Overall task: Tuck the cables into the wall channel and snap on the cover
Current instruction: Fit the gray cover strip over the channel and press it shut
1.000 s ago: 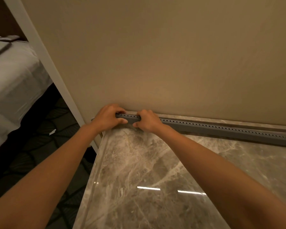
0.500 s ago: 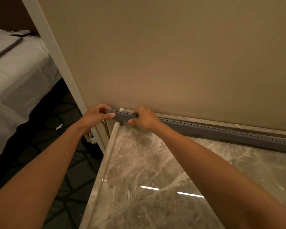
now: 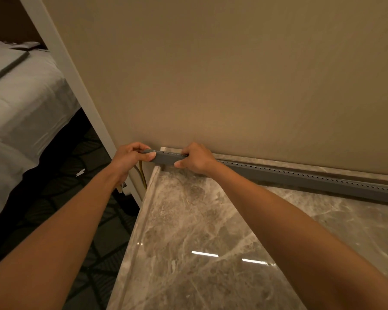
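— Since both hands pinch the channel cover (image 3: pixel 168 158) along the wall (image 3: pixel 233 86), what's best?
— Left hand (image 3: pixel 130 158) steadies its end; right hand (image 3: pixel 195 159) presses toward the wall, fingers closed.

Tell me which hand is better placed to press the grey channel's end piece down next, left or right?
Probably the left hand: it pinches the very end of the grey perforated channel, which overhangs the marble counter edge near the yellow cable. The right hand grips further in, steadying it.
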### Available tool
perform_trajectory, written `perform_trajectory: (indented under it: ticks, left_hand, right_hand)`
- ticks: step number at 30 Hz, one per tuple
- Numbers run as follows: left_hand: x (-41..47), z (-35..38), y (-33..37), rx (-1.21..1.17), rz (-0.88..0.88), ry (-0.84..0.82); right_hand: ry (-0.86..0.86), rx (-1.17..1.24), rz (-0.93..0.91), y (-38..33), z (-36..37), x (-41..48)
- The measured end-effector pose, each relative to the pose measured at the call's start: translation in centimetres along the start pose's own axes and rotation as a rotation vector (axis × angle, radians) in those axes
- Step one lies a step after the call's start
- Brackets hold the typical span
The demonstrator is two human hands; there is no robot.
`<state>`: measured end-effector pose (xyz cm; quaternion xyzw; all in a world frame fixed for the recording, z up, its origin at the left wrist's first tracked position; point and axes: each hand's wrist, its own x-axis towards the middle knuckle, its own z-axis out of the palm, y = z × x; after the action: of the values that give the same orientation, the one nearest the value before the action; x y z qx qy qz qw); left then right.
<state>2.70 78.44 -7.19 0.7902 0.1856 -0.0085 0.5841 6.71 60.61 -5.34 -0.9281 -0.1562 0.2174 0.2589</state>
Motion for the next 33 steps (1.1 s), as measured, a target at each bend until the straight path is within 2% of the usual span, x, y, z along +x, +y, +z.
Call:
perform_trajectory:
  ticks: [9, 13, 19, 24, 27, 29, 31, 33]
  left_hand:
    - [-0.4, 0.1, 0.0, 0.009, -0.024, -0.112]
    - [-0.3, 0.8, 0.0, 0.113, 0.000, -0.042]
    - [-0.5, 1.5, -0.2, 0.060, 0.018, 0.084]
    - [-0.8, 1.3, 0.4, 0.124, 0.016, 0.076]
    - [-0.9, 1.8, 0.8, 0.269, 0.108, 0.152]
    - [-1.0, 2.4, 1.1, 0.505, 0.244, 0.187]
    - [-1.6, 3.8, 1.7, 0.736, 0.411, 0.125]
    - [-2.3, 5.8, 2.3, 0.931, 0.508, -0.009]
  right_hand:
    - [-0.010, 0.000, -0.090, -1.2, 0.5, -0.1]
    - [0.000, -0.057, -0.089, -1.9, 1.2, 0.4]
    - [0.017, -0.087, -0.065, -2.1, 1.3, 0.5]
    - [-0.011, -0.039, -0.093, -1.8, 0.7, 0.3]
    - [0.030, -0.045, -0.127, -1.4, 0.6, -0.2]
    - [0.073, -0.071, -0.134, -0.5, 0.4, -0.7]
    - [0.116, -0.115, -0.127, 1.1, -0.4, -1.7]
    - [0.161, -0.159, -0.117, 3.2, -1.2, -3.0]
